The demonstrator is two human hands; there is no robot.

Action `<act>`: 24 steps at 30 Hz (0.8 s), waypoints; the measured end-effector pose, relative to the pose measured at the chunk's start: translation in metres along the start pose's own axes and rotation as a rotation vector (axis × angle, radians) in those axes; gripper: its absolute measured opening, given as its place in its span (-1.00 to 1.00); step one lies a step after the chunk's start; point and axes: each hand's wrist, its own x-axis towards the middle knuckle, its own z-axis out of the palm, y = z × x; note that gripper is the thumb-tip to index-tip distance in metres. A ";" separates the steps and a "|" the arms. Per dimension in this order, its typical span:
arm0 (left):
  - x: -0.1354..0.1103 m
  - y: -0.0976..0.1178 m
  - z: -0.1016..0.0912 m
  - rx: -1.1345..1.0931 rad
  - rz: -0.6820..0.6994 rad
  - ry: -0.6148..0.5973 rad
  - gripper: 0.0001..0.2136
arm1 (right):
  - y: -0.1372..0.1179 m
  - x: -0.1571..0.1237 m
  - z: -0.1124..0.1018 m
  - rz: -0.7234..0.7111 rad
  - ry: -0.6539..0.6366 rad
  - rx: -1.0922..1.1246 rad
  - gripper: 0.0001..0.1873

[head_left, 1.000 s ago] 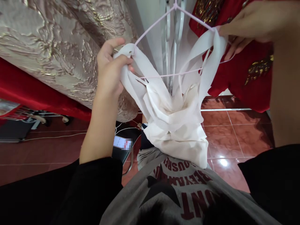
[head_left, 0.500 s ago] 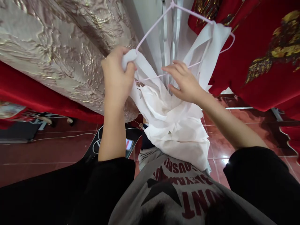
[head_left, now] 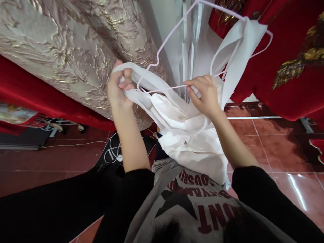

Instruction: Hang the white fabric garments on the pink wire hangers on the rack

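A white sleeveless garment [head_left: 192, 141] hangs from a pale pink wire hanger [head_left: 172, 33] in front of me. My left hand [head_left: 118, 89] is closed on the garment's left strap, pulled just off the hanger's left end. My right hand [head_left: 205, 92] pinches the hanger's lower bar at the middle, fingers curled over the cloth. The right strap [head_left: 243, 44] still sits over the hanger's right shoulder. The garment's body droops onto my grey printed shirt [head_left: 197, 206].
A gold brocade garment [head_left: 63, 50] hangs at the left and red embroidered garments [head_left: 291, 67] at the right. A metal rack upright [head_left: 188, 44] stands behind the hanger. Red floor tiles [head_left: 265, 141], cables [head_left: 113, 152] and a black case lie below.
My right hand left the right strap and came down to the hanger's lower bar. My left hand drew the left strap off the hanger's left end. The hanger has shifted right and up.
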 end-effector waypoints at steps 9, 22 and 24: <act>-0.070 -0.069 0.003 -0.223 -0.094 -0.057 -0.76 | -0.042 -0.010 0.021 0.027 0.046 0.081 -0.59; -0.089 -0.079 0.032 -0.056 0.176 -0.306 -0.74 | 0.026 -0.044 -0.015 0.367 0.633 0.278 -0.28; -0.089 -0.078 0.030 -0.052 0.173 -0.310 -0.75 | 0.038 -0.046 -0.011 0.380 0.505 0.471 -0.39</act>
